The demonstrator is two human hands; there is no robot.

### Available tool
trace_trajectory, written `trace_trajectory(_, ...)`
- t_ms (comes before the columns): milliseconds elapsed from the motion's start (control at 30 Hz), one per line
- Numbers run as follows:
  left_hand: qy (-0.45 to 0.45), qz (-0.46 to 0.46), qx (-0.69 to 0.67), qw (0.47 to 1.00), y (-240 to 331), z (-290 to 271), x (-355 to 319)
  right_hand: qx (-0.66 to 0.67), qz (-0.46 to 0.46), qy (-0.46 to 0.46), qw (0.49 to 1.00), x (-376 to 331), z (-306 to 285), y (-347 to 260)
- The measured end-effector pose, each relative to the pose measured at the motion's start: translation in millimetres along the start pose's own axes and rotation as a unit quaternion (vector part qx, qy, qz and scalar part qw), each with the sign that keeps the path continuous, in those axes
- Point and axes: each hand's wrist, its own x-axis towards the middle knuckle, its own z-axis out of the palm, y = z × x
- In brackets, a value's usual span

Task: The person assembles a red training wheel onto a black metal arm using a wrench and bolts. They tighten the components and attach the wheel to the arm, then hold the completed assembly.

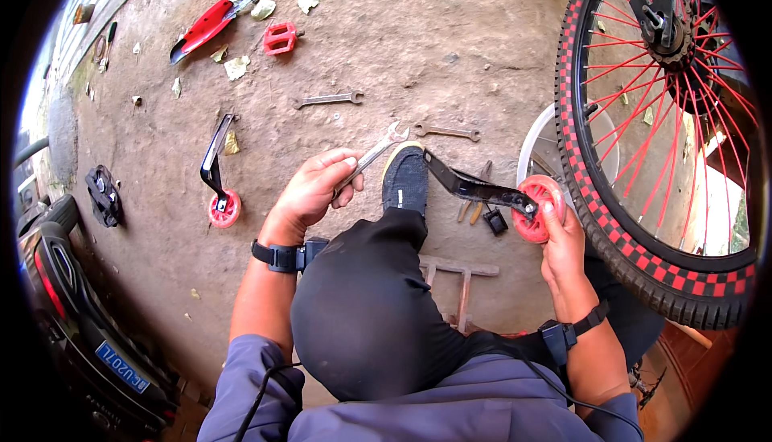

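Observation:
My left hand (326, 180) is closed around the handle of a silver open-end wrench (374, 153), its jaw pointing up and to the right above my dark shoe (405, 185). In my right hand (563, 241) is a training wheel (540, 209), a small red wheel on a bent black bracket; my fingers grip the wheel. The bracket (474, 188) reaches left toward the shoe. A matching training wheel (223, 208) lies on the ground to the left, its bracket angled upward. Two more wrenches lie beyond my hands, one (330, 99) farther off and one (448, 132) nearer.
On the right stands a bicycle wheel (575, 160) with red spokes and a checkered tire, before a white bucket (527, 148). Pliers (475, 210) lie under the bracket. A red pedal (280, 38) and red fender (203, 30) lie farther off. A black vehicle (80, 337) is at left.

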Motion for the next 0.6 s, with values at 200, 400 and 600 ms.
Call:
trace_trajectory(200,-0.008,-0.009,0.0,1.0,1,7,-1,0.044,0.032,-0.016,0.998,2,8,2)
trace_trajectory(400,-0.011,-0.013,0.001,1.0,5,10,-3,0.072,0.05,-0.027,0.996,2,19,2)
trace_trajectory(600,-0.018,-0.012,-0.002,1.0,4,9,-4,0.081,0.059,-0.022,0.995,3,22,1)
